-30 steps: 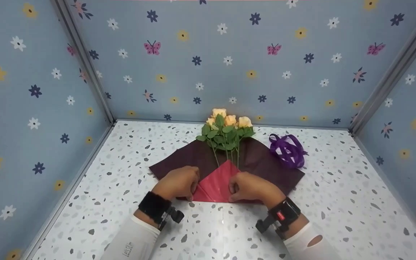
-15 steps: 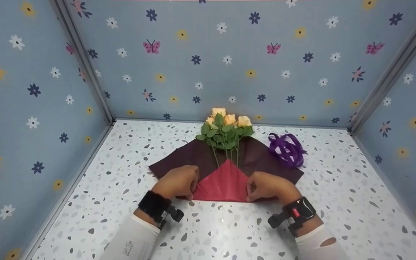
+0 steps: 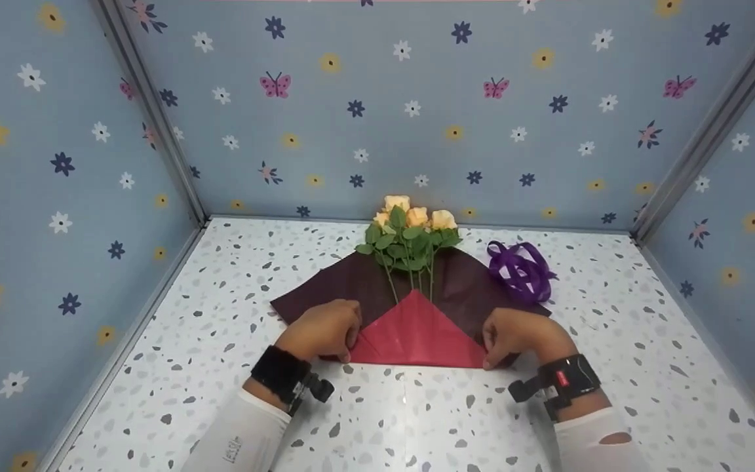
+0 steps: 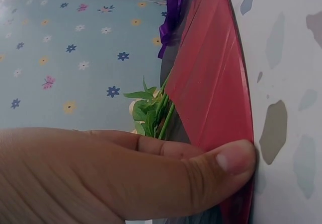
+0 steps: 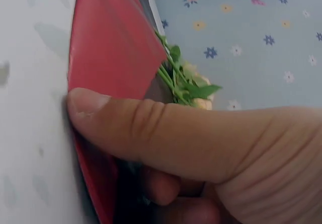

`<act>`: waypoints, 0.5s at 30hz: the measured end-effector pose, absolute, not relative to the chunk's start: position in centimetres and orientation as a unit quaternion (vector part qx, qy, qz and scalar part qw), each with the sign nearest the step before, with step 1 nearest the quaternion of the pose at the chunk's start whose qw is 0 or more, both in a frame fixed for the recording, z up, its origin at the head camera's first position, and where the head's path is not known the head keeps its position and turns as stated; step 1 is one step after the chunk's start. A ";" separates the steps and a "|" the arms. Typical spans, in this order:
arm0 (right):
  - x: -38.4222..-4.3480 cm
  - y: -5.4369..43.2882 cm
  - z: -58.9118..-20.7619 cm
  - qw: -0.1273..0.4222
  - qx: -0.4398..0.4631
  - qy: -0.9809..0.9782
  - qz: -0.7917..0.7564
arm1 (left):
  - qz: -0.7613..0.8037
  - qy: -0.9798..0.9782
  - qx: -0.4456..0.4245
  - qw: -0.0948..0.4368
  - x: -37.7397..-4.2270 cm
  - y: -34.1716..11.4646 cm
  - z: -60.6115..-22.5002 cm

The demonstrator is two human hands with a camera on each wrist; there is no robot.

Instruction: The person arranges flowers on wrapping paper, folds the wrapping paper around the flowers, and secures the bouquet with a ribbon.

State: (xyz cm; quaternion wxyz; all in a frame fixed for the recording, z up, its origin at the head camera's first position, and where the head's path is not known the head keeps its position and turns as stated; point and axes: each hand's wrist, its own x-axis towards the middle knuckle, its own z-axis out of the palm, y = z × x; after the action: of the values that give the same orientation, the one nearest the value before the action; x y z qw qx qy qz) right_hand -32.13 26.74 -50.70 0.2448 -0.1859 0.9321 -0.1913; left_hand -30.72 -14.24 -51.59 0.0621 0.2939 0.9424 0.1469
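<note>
Speckled tabletop [image 3: 377,419]: white, reaching well past the dark paper [image 3: 345,278] on both sides, back edge along a floral wall [image 3: 390,131].
Dark paper: yellow roses [image 3: 417,217] lie on it, stems under a red flap [image 3: 415,334] (tip pointing away); purple ribbon [image 3: 535,265] by its right edge.
Left hand [image 3: 322,330]: fingers curled, thumb gripping the red flap's fold, left end.
Right hand [image 3: 522,332]: likewise, right end.

A purple ribbon [image 3: 523,278] lies in loose loops near the back right of the white surface [image 3: 613,341], which has grey spots all over. Blue walls [image 3: 377,72] stand at the back and on both sides, with printed flowers [image 3: 275,27] in white, yellow and dark blue, and pink butterflies [image 3: 275,85]. Each back corner has a grey strip [image 3: 154,111], maybe metal.
</note>
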 end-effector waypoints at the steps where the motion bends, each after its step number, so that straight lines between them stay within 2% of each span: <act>1: -32.2 27.2 -50.7 0.244 -0.182 0.933 -0.189 | 0.147 0.941 0.297 0.062 -30.7 -14.3 -51.6; 15: -31.4 30.1 -49.8 0.248 -0.099 0.953 -0.147 | 0.144 0.945 0.287 0.068 -30.7 -14.1 -51.4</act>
State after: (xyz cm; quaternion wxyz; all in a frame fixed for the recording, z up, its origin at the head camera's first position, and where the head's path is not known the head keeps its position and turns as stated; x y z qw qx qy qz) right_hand -31.43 30.09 -49.81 0.2477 -0.0994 0.9525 -0.1466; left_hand -30.74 -14.13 -51.42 0.0679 0.2870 0.9446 0.1438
